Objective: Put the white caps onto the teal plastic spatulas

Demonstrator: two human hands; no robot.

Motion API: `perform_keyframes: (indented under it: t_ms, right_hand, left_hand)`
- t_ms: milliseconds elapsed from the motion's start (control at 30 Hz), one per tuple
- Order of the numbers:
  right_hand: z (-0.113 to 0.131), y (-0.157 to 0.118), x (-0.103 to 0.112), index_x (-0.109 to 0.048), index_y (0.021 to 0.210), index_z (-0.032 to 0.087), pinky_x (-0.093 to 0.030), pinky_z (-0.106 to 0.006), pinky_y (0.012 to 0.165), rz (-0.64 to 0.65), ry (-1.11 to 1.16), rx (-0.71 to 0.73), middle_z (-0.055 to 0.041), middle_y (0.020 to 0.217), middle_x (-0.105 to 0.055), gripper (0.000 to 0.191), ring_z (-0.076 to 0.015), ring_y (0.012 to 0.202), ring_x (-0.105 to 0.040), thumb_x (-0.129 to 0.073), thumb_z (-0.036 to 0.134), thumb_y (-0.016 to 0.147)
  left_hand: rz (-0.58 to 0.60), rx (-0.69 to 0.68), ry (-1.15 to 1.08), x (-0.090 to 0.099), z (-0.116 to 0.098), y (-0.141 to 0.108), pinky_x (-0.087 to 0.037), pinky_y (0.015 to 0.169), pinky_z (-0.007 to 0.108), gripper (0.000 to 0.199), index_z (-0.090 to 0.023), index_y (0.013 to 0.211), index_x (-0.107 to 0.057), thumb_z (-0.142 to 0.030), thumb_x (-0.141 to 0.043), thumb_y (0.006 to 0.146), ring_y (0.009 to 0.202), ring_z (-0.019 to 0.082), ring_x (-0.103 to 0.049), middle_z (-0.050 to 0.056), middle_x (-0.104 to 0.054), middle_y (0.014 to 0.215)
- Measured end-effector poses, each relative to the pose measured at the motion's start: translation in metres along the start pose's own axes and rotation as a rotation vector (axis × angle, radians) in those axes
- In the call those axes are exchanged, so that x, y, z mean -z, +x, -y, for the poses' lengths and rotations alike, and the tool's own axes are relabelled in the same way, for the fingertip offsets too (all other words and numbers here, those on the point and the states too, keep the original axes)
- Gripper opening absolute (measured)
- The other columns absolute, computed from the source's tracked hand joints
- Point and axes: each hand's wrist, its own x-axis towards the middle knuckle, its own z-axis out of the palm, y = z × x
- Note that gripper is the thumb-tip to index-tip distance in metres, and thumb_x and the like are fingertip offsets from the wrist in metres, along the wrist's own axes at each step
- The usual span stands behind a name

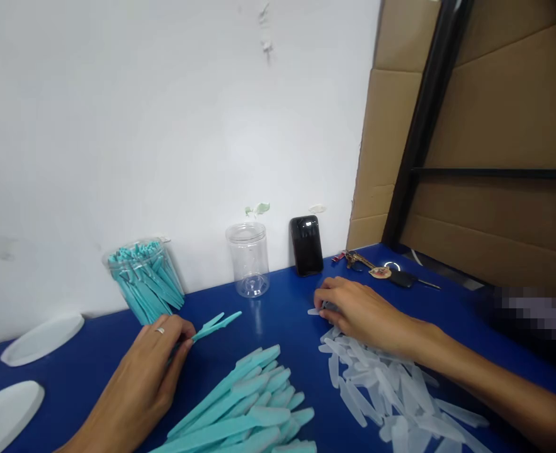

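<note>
white wall (pixel 164 126) fills the upper left and centre of the frame; brown cardboard (pixel 514 113) and a dark frame (pixel 417 119) take the upper right. we see a blue tabletop (pixel 282 321) below.

hard to make out: the base of the filled jar (pixel 140 270), leaning at centre left and packed with turquoise sticks, is hidden behind our left hand (pixel 152 368). a pixelated patch (pixel 542 314) masks the right edge. the bottom edge cuts off the turquoise heap (pixel 244 409) at bottom centre and the translucent heap (pixel 395 390) at lower right; the left edge crops the nearer white disc (pixel 6 412), the farther white disc (pixel 44 340) being whole.

grip: our left hand, lower left, is pinched closed on a few turquoise pieces (pixel 216 326), tips pointing right. our right hand (pixel 356 311), right of centre, curls its fingers low at the far end of the translucent heap; a translucent piece (pixel 313 311) pokes out beside the fingertips, but we cannot tell whether it is gripped.

room: bare blue runs between the two heaps up to the empty jar (pixel 250 261) at centre. a black phone (pixel 306 245) leans on the wall to its right, keys (pixel 400 277) beyond. our right forearm spans the heap's upper side.
</note>
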Motion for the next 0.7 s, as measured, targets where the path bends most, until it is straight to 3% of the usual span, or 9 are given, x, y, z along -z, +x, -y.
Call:
perform_keyframes:
  t_ms: [67,200,300,433,533,600,700]
  right_hand:
    - [0.003,-0.001,0.0,-0.078,0.107,0.018,-0.051,-0.042,0.089,-0.003,0.0,-0.014,-0.0122,0.12,-0.075,0.019,-0.0309,0.11,-0.07,-0.061,0.009,0.108]
    - [0.012,-0.002,-0.003,-0.07,0.098,0.018,-0.049,-0.044,0.094,0.0,0.01,-0.044,-0.0101,0.114,-0.075,0.015,-0.03,0.109,-0.066,-0.065,0.006,0.104]
    - [0.017,-0.003,-0.009,-0.065,0.094,0.02,-0.047,-0.044,0.093,-0.058,0.046,-0.001,-0.0079,0.108,-0.074,0.018,-0.03,0.107,-0.065,-0.067,0.005,0.102]
    - [0.02,-0.007,-0.017,-0.063,0.095,0.023,-0.045,-0.038,0.08,-0.209,0.235,0.032,-0.006,0.097,-0.072,0.015,-0.0271,0.092,-0.066,-0.061,0.01,0.104]
    - [0.024,-0.008,-0.014,-0.068,0.111,0.023,-0.044,-0.037,0.075,-0.255,0.459,0.012,-0.0038,0.09,-0.073,0.013,-0.0251,0.083,-0.066,-0.057,0.019,0.106]
    - [0.028,-0.009,-0.009,-0.071,0.119,0.023,-0.045,-0.037,0.077,-0.23,0.64,-0.022,-0.0035,0.088,-0.074,0.019,-0.025,0.084,-0.066,-0.058,0.024,0.105]
    - [0.035,-0.01,0.0,-0.076,0.108,0.02,-0.047,-0.035,0.077,-0.088,0.995,-0.065,-0.0039,0.086,-0.074,0.017,-0.0222,0.082,-0.065,-0.067,0.033,0.102]
  left_hand:
    - [0.014,0.029,-0.063,-0.002,-0.004,-0.001,-0.051,0.072,0.025,0.02,-0.028,0.106,-0.057,-0.042,-0.045,0.117,0.077,0.017,-0.062,-0.003,-0.064,0.091]
    - [0.24,0.11,-0.269,-0.004,-0.01,0.0,-0.052,0.063,0.02,0.028,-0.029,0.103,-0.059,-0.047,-0.043,0.116,0.069,0.015,-0.063,-0.004,-0.067,0.083]
    - [0.342,0.197,-0.366,-0.002,-0.016,0.003,-0.054,0.066,0.021,0.036,-0.028,0.101,-0.062,-0.052,-0.039,0.116,0.074,0.016,-0.066,-0.003,-0.07,0.085]
    - [0.33,0.237,-0.413,0.003,-0.023,0.007,-0.054,0.068,0.022,0.036,-0.027,0.101,-0.063,-0.053,-0.041,0.114,0.076,0.017,-0.065,-0.002,-0.069,0.086]
    - [0.324,0.222,-0.395,0.004,-0.022,0.008,-0.052,0.067,0.021,0.036,-0.028,0.1,-0.062,-0.051,-0.04,0.116,0.073,0.015,-0.062,-0.003,-0.066,0.084]
    - [0.275,0.192,-0.347,0.006,-0.021,0.008,-0.05,0.065,0.02,0.033,-0.028,0.1,-0.061,-0.05,-0.042,0.116,0.07,0.015,-0.059,-0.004,-0.065,0.082]
    - [0.144,0.168,-0.274,0.011,-0.025,0.004,-0.05,0.064,0.019,0.029,-0.028,0.102,-0.062,-0.05,-0.048,0.114,0.07,0.015,-0.061,-0.004,-0.065,0.081]
